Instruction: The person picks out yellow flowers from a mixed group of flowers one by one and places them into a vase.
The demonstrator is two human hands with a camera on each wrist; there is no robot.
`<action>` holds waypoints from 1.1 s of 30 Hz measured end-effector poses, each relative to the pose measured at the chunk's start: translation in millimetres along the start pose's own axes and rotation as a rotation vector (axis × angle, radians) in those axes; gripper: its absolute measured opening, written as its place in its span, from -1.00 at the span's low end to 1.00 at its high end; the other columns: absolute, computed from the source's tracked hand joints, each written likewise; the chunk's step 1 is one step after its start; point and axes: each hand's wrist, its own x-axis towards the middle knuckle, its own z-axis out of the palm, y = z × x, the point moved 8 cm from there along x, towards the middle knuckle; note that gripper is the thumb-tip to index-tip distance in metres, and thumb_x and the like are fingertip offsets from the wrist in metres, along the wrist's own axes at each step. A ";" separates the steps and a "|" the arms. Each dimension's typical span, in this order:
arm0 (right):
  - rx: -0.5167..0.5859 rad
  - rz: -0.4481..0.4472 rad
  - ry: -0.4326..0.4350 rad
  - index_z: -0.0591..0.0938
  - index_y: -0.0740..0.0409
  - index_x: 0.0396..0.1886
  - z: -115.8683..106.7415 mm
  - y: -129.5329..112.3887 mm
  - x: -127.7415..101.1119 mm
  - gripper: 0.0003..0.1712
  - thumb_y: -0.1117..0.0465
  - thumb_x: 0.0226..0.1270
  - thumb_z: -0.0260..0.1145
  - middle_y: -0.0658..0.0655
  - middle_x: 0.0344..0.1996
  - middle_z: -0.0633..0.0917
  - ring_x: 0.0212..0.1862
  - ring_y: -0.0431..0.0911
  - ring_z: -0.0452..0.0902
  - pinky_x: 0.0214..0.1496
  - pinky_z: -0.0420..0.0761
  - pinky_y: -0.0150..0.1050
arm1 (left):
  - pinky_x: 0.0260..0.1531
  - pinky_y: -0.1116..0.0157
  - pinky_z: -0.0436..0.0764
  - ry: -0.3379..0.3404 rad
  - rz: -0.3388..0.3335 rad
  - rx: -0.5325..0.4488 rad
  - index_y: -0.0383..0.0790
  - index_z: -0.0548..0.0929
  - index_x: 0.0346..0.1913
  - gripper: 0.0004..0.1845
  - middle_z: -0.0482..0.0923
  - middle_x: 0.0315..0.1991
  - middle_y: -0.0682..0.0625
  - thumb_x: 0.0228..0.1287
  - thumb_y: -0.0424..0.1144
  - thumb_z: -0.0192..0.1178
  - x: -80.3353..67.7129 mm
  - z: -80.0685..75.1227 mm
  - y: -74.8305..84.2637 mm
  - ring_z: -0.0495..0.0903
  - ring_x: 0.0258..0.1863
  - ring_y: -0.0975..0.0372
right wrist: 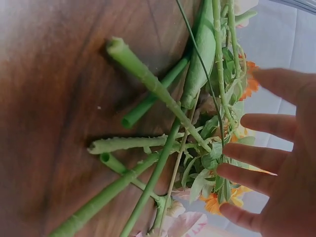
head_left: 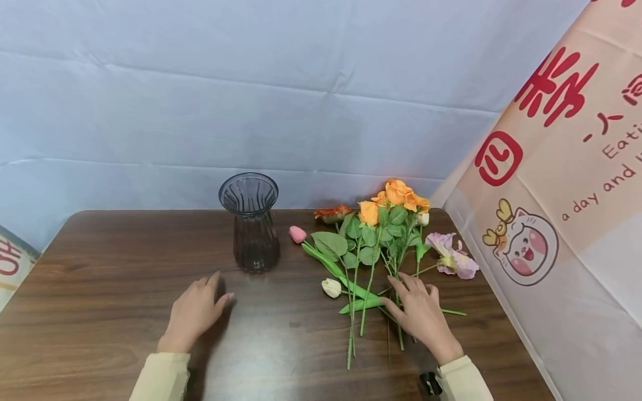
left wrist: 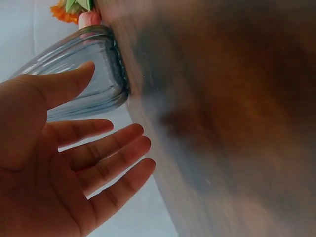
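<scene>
Head view: vase (head_left: 249, 221) stands empty on the counter (head_left: 100, 278), flowers (head_left: 381, 239) all lying right of it, so nothing's arranged yet. Left wrist: your left hand (left wrist: 59, 163) is spread, holding nothing, near the vase. Right wrist: your right hand (right wrist: 276, 163) hovers flat over the stems (right wrist: 153, 148), none gripped.

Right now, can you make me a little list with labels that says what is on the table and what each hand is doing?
Table: dark brown wooden table
Vase: ribbed grey glass vase, upright, with no flowers in it
Flowers: bunch of artificial flowers lying flat, right of the vase
Colours: orange roses, pink tulip, white bud, lilac bloom
Left hand: left hand open, holding nothing, near the vase
Right hand: right hand open, over the green stems
</scene>
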 end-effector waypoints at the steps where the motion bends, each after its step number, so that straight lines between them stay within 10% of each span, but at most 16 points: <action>1: -0.005 -0.005 0.017 0.53 0.24 0.08 -1.7 -0.2 0.8 -0.45 0.05 0.14 0.33 0.32 0.02 0.51 0.03 0.21 0.39 -0.13 0.27 0.14 | -0.25 -0.09 0.49 -0.015 -0.003 -0.018 -0.54 0.39 0.13 -0.37 0.47 -0.08 -0.44 0.17 -0.10 0.23 4.3 0.6 -0.2 0.49 -0.12 -0.22; 8: -0.025 -0.012 0.119 0.60 0.41 -0.19 -13.1 6.9 10.2 -0.65 0.25 0.06 0.38 0.33 -0.28 0.57 -0.21 0.21 0.48 -0.28 0.47 0.07 | -0.10 -0.10 0.43 -0.081 -0.011 -0.098 -0.59 0.34 0.15 -0.37 0.40 0.04 -0.46 0.19 -0.13 0.21 34.6 4.4 5.3 0.43 -0.01 -0.23; 33: 0.343 0.288 -0.104 0.58 0.46 -0.24 5.5 55.3 39.4 -0.74 0.28 0.21 0.20 0.32 -0.38 0.63 -0.42 0.05 0.53 -0.38 0.50 -0.04 | -0.21 -0.06 0.49 -0.112 -0.037 -0.132 -0.60 0.37 0.05 -0.39 0.52 -0.17 -0.40 0.13 -0.16 0.28 67.8 20.7 -3.8 0.53 -0.20 -0.19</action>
